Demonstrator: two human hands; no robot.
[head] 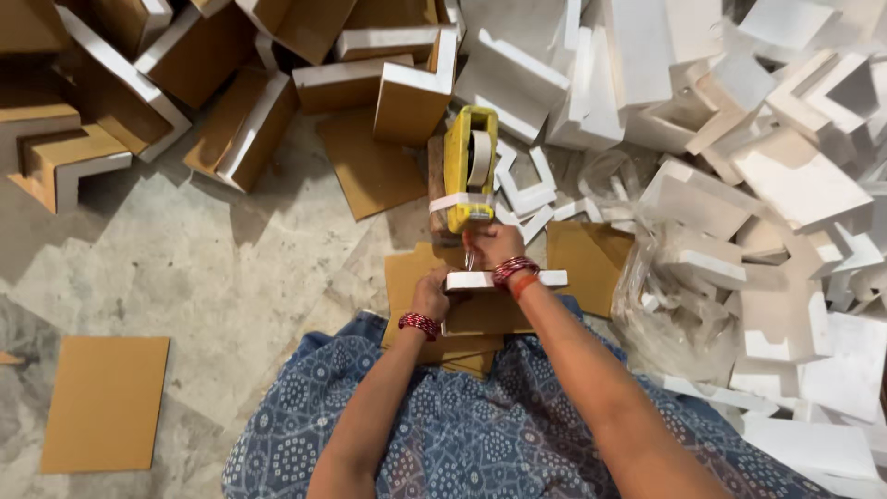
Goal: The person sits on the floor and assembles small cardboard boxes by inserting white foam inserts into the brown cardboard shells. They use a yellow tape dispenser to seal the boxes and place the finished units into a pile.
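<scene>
The left hand [431,298] grips the near end of a white foam piece [504,278] held over a stack of brown cardboard sheets [462,319] on the lap. The right hand [494,246] pinches tape at the mouth of a yellow tape dispenser [469,166] just beyond. Farther off lie cardboard-faced corner blocks [249,125] and a white foam pile [785,176].
</scene>
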